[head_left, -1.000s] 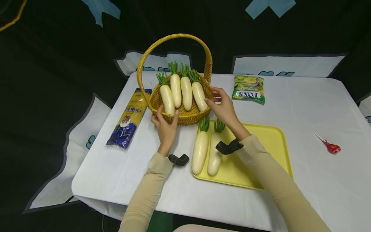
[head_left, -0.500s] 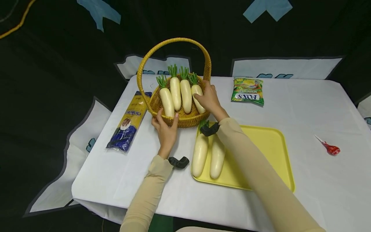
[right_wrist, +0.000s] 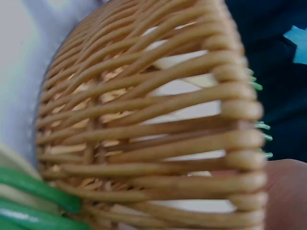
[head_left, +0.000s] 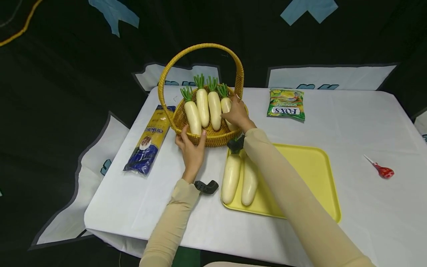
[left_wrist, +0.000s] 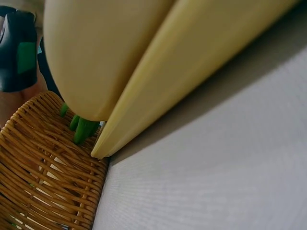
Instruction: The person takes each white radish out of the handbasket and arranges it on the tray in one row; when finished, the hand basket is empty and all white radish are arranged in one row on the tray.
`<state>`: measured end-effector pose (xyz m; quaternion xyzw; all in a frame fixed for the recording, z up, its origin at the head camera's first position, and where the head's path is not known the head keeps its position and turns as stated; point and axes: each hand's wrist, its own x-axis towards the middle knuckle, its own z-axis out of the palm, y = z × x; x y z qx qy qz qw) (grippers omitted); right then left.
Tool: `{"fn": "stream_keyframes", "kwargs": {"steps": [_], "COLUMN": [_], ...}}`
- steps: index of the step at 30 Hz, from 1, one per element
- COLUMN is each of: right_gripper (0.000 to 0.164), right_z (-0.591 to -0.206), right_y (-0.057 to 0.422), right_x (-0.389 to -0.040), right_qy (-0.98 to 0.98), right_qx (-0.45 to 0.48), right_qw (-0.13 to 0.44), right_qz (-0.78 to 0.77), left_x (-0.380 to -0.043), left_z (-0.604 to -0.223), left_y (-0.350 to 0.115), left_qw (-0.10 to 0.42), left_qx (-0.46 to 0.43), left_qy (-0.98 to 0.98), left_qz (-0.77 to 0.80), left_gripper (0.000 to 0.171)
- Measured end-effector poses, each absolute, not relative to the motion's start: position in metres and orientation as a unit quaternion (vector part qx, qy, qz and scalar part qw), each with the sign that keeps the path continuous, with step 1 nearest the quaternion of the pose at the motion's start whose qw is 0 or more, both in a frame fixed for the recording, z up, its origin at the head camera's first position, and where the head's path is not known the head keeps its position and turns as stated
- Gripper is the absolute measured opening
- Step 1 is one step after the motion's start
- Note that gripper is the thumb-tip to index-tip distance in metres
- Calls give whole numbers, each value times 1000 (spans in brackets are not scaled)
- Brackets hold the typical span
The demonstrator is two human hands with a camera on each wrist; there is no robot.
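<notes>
A yellow wicker basket (head_left: 217, 141) with a tall hoop handle stands at the back of the table, with several white radishes with green tops in it. My left hand (head_left: 192, 155) holds its front rim, thumb and fingers spread apart. Reaching over the basket's right rim, my right hand (head_left: 238, 115) grips the rightmost radish (head_left: 226, 105), which it partly covers. In the right wrist view the woven wall (right_wrist: 144, 110) hides most of that hand. Two more radishes, a left one (head_left: 231, 178) and a right one (head_left: 249, 183), lie on the yellow tray (head_left: 310, 174).
A gold and blue packet (head_left: 150, 137) lies left of the basket. A green candy bag (head_left: 285, 104) is at the back right, and a red lollipop (head_left: 383, 171) lies far right. White cloth covers the table (head_left: 113, 207), with a dark curtain behind.
My right hand has moved from the basket's right rim leftward over the rightmost radish, and its forearm now crosses the tray. The left hand stays at the front rim.
</notes>
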<state>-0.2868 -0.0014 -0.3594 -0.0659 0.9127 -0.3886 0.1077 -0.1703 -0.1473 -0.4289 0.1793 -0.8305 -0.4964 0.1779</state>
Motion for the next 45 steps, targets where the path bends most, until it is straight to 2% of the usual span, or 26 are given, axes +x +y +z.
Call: {"fn": "stream_keyframes", "kwargs": {"steps": [13, 22, 34, 45], "right_gripper": [69, 69, 67, 57], "right_z": [-365, -360, -354, -359], "right_y": [-3, -2, 12, 29], "right_x": [-288, -288, -293, -298], "right_qy": [935, 912, 789, 655], "right_qx": [-92, -84, -42, -45], "right_qw": [85, 104, 199, 269], "right_qz": [-331, -388, -580, -705], "left_x": [-171, -171, -172, -172], "left_z": [-429, -430, -431, -431], "left_y": [-147, -147, -148, -148], "left_qw": [183, 187, 194, 186], "left_qx": [176, 181, 173, 176], "left_qy": [-831, -832, -832, -831], "left_qz": [-495, -489, -491, -494], "left_gripper": [76, 73, 75, 72]}}
